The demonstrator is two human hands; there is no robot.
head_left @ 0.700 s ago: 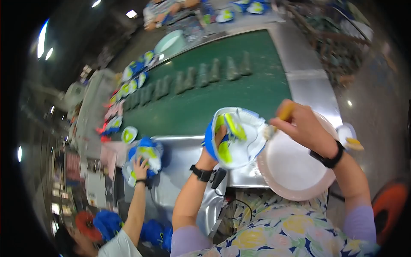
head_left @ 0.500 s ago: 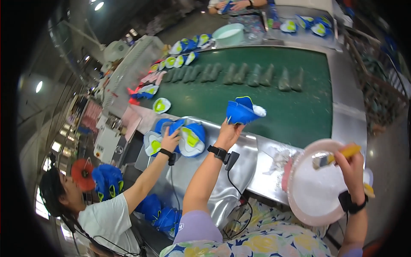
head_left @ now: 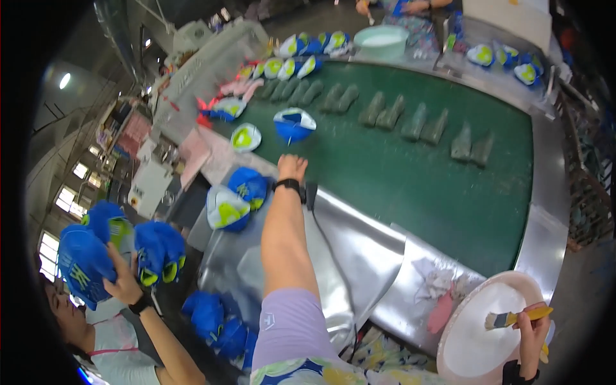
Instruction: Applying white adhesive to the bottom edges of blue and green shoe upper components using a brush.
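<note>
A blue shoe upper (head_left: pixel 295 128) with a white lining stands on the green conveyor belt. Just short of it is my left hand (head_left: pixel 293 168), apart from the upper and holding nothing; its loosely bent fingers look open. My right hand (head_left: pixel 531 333) is closed around the yellow handle of a paintbrush (head_left: pixel 504 319). The brush's bristles are over a pale pink basin (head_left: pixel 536 285) of white liquid. Two more blue uppers, one showing a white and yellow-green sole side (head_left: pixel 228 208), lie on the metal table left of my forearm.
Grey-green shoe-shaped forms (head_left: pixel 420 122) stand in a row across the belt (head_left: pixel 385 173). A co-worker's hand (head_left: pixel 125 282) at the left holds blue uppers. Another person works at the far side near a mint basin (head_left: pixel 382 38). A pink cloth (head_left: pixel 439 314) lies beside my basin.
My left hand has moved left and forward and let go of the blue upper, now on the belt. My right hand has lowered with the brush. The co-worker has lifted uppers away; the view has shifted.
</note>
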